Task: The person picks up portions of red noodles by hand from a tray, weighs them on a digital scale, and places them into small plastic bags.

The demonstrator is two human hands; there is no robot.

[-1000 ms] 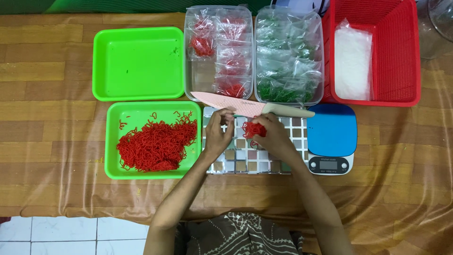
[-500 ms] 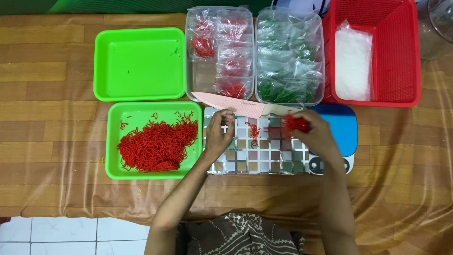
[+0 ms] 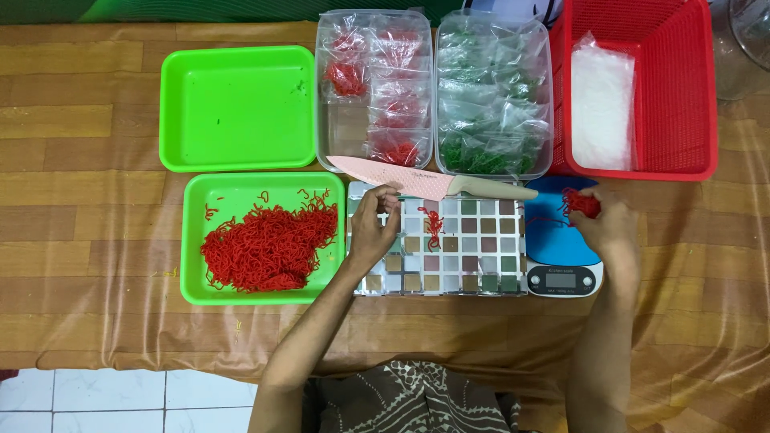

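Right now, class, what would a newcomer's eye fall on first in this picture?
First, the heap of red strands in the near green tray, left of the checkered board. Next, the right hand holding a red clump over the blue scale, and the pink knife across the board's far edge.

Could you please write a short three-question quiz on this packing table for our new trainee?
1. True or false: the right hand holds a clump of red strands over the blue scale.
2. Which tray holds the loose pile of red strands? A. the upper green tray B. the lower green tray C. the red basket
3. Fill in: the pink knife lies along the far edge of the checkered ____, where the left hand rests.

Key: 1 true; 2 B; 3 board.
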